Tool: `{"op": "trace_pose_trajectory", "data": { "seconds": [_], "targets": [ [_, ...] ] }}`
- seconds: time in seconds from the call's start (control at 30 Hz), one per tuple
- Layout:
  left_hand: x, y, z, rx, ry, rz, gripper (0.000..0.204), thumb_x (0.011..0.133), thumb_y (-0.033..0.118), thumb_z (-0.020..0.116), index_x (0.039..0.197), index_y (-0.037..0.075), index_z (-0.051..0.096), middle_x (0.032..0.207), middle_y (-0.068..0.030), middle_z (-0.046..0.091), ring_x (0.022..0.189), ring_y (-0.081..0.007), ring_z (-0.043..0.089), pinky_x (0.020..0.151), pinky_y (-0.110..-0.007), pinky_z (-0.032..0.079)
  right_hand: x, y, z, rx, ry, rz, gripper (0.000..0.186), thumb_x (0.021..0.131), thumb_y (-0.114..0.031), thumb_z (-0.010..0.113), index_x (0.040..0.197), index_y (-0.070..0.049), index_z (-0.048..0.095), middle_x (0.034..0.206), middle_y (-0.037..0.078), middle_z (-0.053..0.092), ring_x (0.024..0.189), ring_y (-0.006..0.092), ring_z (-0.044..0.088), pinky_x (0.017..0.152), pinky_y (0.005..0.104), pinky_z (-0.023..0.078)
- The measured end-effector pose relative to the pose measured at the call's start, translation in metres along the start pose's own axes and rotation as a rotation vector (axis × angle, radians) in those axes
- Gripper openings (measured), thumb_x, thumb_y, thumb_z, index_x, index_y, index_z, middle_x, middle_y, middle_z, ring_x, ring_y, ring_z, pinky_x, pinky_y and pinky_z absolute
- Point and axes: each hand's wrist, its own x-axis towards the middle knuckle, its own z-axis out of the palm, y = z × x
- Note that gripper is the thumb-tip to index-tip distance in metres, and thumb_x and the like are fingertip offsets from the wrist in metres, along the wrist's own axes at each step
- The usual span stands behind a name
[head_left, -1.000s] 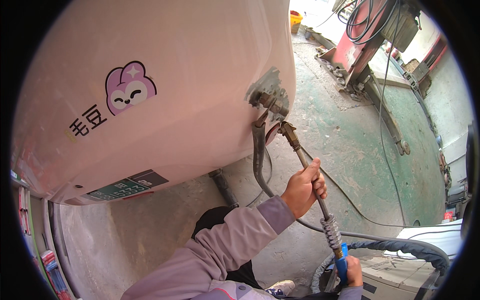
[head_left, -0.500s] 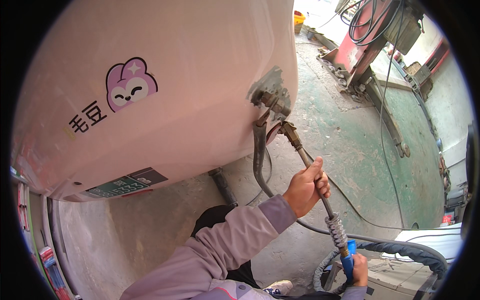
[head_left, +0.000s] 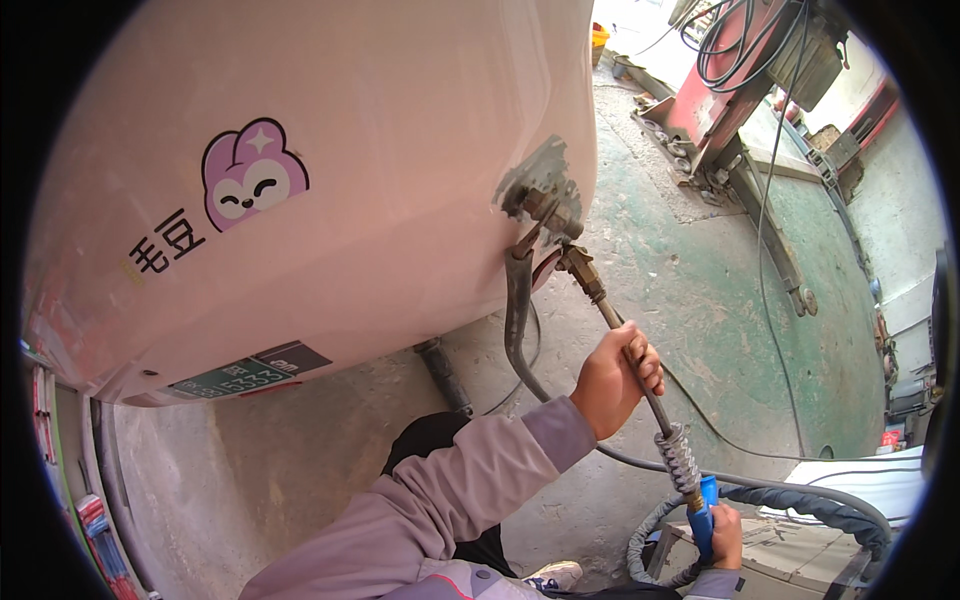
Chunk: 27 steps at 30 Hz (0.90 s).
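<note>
My left hand [head_left: 612, 388] is closed round the metal rod of a long tool that looks like a dent-pulling gun [head_left: 652, 408]. My right hand [head_left: 728, 538] grips its blue handle at the lower right, below a coiled silver spring. The tool's brass-coloured head [head_left: 582, 272] is close to the pink car panel [head_left: 400, 100]; whether it touches is hard to tell. Just above the head, a metal clamp [head_left: 545, 208] sits against a bare grey patch [head_left: 545, 165] on the panel. A thick dark cable [head_left: 517, 310] hangs from this clamp.
A sleeved cable [head_left: 800, 505] curves over a boxy pale machine [head_left: 790, 550] at the lower right. Far right, a red lift post [head_left: 710, 95] carries coiled cables, with its arm [head_left: 770, 230] low over the green floor. Thin cables cross the floor. A black pipe [head_left: 443, 375] shows beneath the car.
Both hands and the lower part of the tool have shifted slightly to the right. My grips stay the same, and the clamp remains at the bare patch.
</note>
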Motion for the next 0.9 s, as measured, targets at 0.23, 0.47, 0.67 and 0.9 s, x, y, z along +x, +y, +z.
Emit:
{"op": "trace_pose_trajectory", "data": {
  "seconds": [0.23,0.47,0.67,0.9],
  "targets": [
    [-0.005,0.000,-0.012,0.526,-0.051,0.051,0.022,0.104,0.026,0.043,0.103,0.006,0.051,0.089,-0.0133,0.068,0.082,-0.0228,0.069,0.077,-0.039,0.059,0.006,0.013,-0.004,-0.567,-0.052,-0.594,0.030,0.090,-0.022,0.051,0.083,0.004,0.064,0.068,0.011,0.065,0.055,0.0191,0.062,0.051,0.0331,0.046],
    [-0.009,-0.008,-0.004,0.734,0.086,0.065,0.030,0.103,0.032,0.053,0.109,0.003,0.054,0.091,-0.0106,0.070,0.075,-0.0153,0.070,0.062,-0.029,0.058,-0.001,0.015,-0.002,0.080,-0.050,0.061,0.031,0.091,-0.025,0.052,0.087,0.003,0.065,0.068,0.011,0.065,0.050,0.0196,0.062,0.046,0.0308,0.048],
    [-0.009,-0.001,-0.005,0.812,0.078,0.032,0.028,0.103,0.027,0.051,0.114,0.002,0.053,0.095,-0.0124,0.070,0.082,-0.0167,0.069,0.070,-0.032,0.059,0.000,0.017,0.008,0.057,0.019,-0.075,0.033,0.091,-0.026,0.053,0.087,0.004,0.066,0.068,0.009,0.064,0.050,0.0178,0.061,0.045,0.0309,0.049],
    [-0.012,0.003,-0.010,0.690,-0.112,-0.009,0.024,0.105,0.019,0.045,0.118,-0.001,0.050,0.105,-0.0170,0.068,0.097,-0.0243,0.070,0.084,-0.038,0.060,-0.009,-0.001,0.008,0.042,-0.103,0.052,0.035,0.089,-0.025,0.057,0.093,0.009,0.065,0.069,0.010,0.063,0.059,0.0141,0.057,0.055,0.0302,0.047]
  ]
}}
